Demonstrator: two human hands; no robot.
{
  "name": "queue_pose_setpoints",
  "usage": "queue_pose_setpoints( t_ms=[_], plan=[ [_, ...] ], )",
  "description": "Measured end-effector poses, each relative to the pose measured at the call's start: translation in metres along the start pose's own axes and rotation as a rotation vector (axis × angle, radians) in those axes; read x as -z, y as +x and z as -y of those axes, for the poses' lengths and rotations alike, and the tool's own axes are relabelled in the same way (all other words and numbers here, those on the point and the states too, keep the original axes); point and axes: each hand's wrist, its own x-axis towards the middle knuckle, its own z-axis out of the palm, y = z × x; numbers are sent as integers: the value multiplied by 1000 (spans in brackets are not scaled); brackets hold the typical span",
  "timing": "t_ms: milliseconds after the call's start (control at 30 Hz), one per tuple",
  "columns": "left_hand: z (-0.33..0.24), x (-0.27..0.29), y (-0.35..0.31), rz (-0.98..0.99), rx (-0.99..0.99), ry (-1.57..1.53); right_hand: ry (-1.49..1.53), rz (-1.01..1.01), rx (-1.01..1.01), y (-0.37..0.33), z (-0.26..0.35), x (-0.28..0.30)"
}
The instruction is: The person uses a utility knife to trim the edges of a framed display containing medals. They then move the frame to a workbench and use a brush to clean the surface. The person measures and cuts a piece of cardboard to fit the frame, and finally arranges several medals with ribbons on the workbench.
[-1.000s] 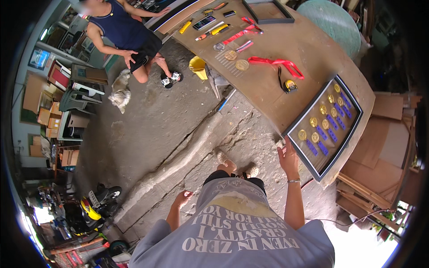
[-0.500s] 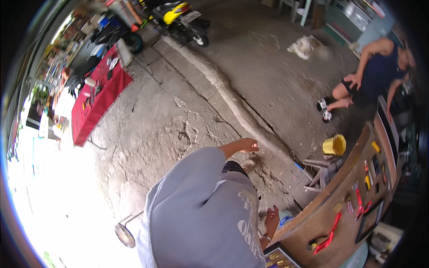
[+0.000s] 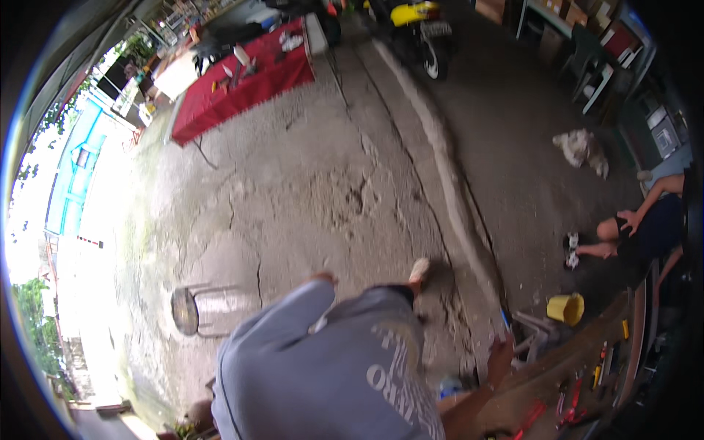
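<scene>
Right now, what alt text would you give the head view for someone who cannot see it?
A person in a grey shirt turns over cracked concrete, right hand reaching toward a workbench strewn with tools, left hand swinging free. Nearby stand a round stool and a yellow bucket; farther off, a red-covered table, and another person sits at right.

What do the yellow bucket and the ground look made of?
Yellow bucket: likely plastic, going by its uniform bright colour and smooth wall. Ground: concrete, rough and matte, cracked and patched. Right hand is nearest the bucket, not touching it.
</scene>
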Motion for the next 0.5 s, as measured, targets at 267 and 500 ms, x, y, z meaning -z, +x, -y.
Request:
queue_pose_setpoints(
  t_ms=[267, 500],
  plan=[
    [3, 65, -2, 341, -79, -359, -6, -60, 49, -43, 65, -104],
    [-89, 141, 54, 493, -527, -636, -18, -291, -87, -99, 132, -177]
  ],
)
